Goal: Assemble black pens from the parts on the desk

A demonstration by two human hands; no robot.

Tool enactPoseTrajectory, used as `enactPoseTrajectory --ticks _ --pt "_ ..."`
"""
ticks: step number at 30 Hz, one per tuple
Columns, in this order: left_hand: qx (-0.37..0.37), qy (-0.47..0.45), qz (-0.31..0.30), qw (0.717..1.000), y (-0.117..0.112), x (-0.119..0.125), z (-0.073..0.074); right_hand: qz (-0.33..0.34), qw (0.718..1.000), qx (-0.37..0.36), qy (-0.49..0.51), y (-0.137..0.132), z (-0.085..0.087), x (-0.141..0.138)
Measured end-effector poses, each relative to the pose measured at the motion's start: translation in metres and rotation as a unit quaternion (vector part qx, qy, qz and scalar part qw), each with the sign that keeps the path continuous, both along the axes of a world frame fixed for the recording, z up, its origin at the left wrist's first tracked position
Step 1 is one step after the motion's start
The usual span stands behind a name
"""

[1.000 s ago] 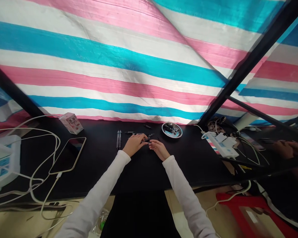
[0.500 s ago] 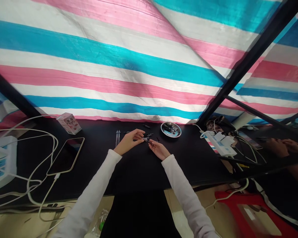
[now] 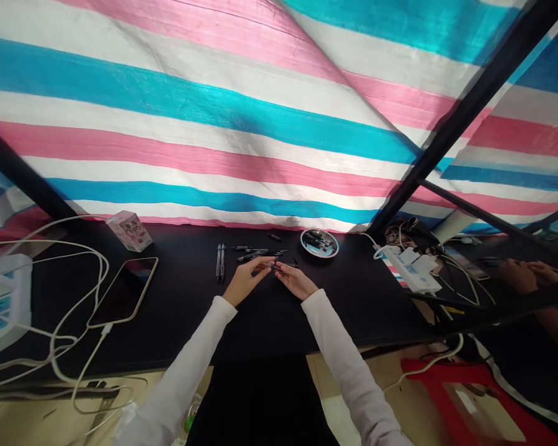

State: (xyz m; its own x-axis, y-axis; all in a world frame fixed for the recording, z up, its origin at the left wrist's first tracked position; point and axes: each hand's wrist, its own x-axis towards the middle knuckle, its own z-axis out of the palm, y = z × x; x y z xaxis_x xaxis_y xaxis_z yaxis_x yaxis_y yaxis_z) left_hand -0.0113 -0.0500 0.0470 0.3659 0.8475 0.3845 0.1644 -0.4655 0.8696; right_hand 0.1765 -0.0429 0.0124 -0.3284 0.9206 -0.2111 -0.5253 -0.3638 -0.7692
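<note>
My left hand (image 3: 247, 282) and my right hand (image 3: 298, 282) meet over the table, fingertips close together. Both are closed in a pinch on a small dark pen part (image 3: 277, 267), whose details are too small to make out. Just beyond the hands lie several loose dark pen pieces (image 3: 253, 253). To the left of my left hand, two pens (image 3: 220, 263) rest side by side. A round metal bowl (image 3: 335, 251) holding many dark pen parts stands beyond my right hand. One short dark piece (image 3: 274, 236) lies apart near the back edge.
On the left are a phone (image 3: 124, 291) on a charging cable, a pink box (image 3: 130, 231) and a white power strip (image 3: 9, 306) with looping cables. Another power strip (image 3: 413, 269) sits at the right. Beyond it, another person's hands (image 3: 523, 272) show. Striped sheeting (image 3: 260, 148) hangs behind the table.
My left hand has moved right and slightly down, to the fingertips of my right hand. The two pens and loose pieces behind it are now more visible. My right hand has barely shifted.
</note>
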Motion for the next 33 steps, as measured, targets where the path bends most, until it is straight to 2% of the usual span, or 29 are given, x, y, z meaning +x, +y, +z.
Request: enactPoseTrajectory --ticks 4,8,14,18,21,27,33 --pt "-0.034 -0.076 0.056 0.995 0.003 -0.006 0.0 -0.017 1.0 -0.012 0.005 0.001 -0.001 0.001" --pt "-0.064 -0.163 0.113 0.978 0.011 -0.018 -0.002 -0.041 0.999 -0.011 0.001 0.003 -0.004 0.003" --pt "-0.101 -0.199 0.164 0.961 0.018 -0.034 -0.015 -0.109 0.994 -0.003 -0.014 0.007 -0.009 0.005" --pt "-0.137 -0.172 0.144 0.965 0.017 -0.037 -0.027 -0.184 0.982 0.034 -0.025 0.01 -0.011 0.009" --pt "-0.148 -0.137 0.119 0.972 0.014 -0.035 -0.03 -0.217 0.974 0.055 -0.021 0.01 -0.012 0.012" --pt "-0.144 -0.064 0.087 0.984 0.01 -0.029 -0.029 -0.223 0.971 0.076 -0.038 0.01 -0.011 0.015" --pt "-0.108 0.03 0.092 0.989 0.011 -0.029 -0.034 -0.205 0.968 0.11 -0.092 0.007 -0.009 0.014"
